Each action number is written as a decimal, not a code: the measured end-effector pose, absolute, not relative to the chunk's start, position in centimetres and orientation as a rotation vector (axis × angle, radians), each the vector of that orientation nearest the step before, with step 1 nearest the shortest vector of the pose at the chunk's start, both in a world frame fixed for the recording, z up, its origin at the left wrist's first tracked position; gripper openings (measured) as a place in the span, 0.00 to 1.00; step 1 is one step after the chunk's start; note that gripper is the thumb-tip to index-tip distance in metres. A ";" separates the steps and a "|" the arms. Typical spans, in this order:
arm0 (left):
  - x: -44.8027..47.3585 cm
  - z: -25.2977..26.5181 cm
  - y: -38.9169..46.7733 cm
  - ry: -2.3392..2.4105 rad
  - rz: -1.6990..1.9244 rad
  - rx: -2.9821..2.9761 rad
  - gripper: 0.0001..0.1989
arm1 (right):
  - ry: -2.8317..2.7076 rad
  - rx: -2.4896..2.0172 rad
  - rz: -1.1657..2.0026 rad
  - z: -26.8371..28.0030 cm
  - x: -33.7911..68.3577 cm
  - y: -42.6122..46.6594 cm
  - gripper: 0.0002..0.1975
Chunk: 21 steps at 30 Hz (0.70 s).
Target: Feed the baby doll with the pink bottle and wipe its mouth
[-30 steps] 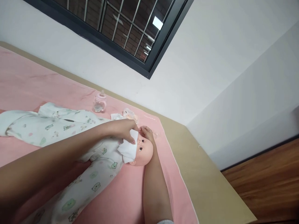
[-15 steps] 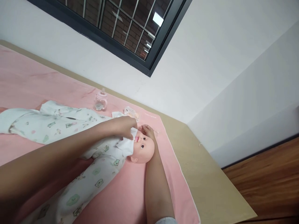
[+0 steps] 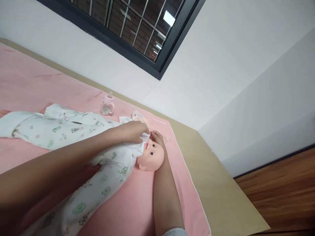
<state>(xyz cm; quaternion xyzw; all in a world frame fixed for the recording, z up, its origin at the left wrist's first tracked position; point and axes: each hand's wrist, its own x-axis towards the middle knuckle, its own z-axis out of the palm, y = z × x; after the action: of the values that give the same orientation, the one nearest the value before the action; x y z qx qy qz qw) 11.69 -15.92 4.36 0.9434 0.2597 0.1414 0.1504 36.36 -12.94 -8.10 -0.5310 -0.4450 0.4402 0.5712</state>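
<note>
Doll (image 3: 149,160): lies face up.
Left hand (image 3: 135,131): pinches cloth (image 3: 139,149) at head's (image 3: 157,160) 10 o'clock.
Right hand (image 3: 157,137): at 1 o'clock, grip hidden.
Cloth: best drawn lightly, head steadied.

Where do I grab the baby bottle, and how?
Probably best by the pink handle, coming from the picture's right. The bottle stands upright, and that handle sticks out on that side. The doll's clothes lie in front of it, so that way seems harder.
</note>
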 end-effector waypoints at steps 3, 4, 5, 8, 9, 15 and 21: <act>11.8 4.1 -15.7 0.736 0.475 2.693 0.09 | -1.041 -1.253 1.045 -8.3 36.6 -12.8 0.14; 11.9 4.0 -15.6 0.734 0.501 2.692 0.09 | -1.040 -1.256 1.047 -8.4 36.7 -12.8 0.13; 11.9 3.9 -15.5 0.728 0.524 2.697 0.08 | -1.038 -1.257 1.049 -8.4 36.7 -12.8 0.13; 12.2 3.7 -15.4 0.700 0.562 2.718 0.07 | -1.034 -1.252 1.054 -8.6 36.8 -12.7 0.13; 12.2 3.7 -15.3 0.704 0.572 2.713 0.07 | -1.033 -1.250 1.056 -8.6 36.8 -12.7 0.14; 11.6 4.3 -15.2 0.675 0.610 2.555 0.06 | -1.025 -1.236 1.081 -8.7 36.8 -12.7 0.13; 11.6 4.0 -15.4 0.469 0.448 2.505 0.03 | -1.055 -1.241 1.068 -8.4 36.7 -13.0 0.15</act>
<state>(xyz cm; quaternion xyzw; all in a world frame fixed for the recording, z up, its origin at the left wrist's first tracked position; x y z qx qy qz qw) 11.60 -15.37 4.02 0.9312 0.1743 0.1664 0.2736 36.68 -13.00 -8.40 -0.5270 -0.4482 0.4535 0.5620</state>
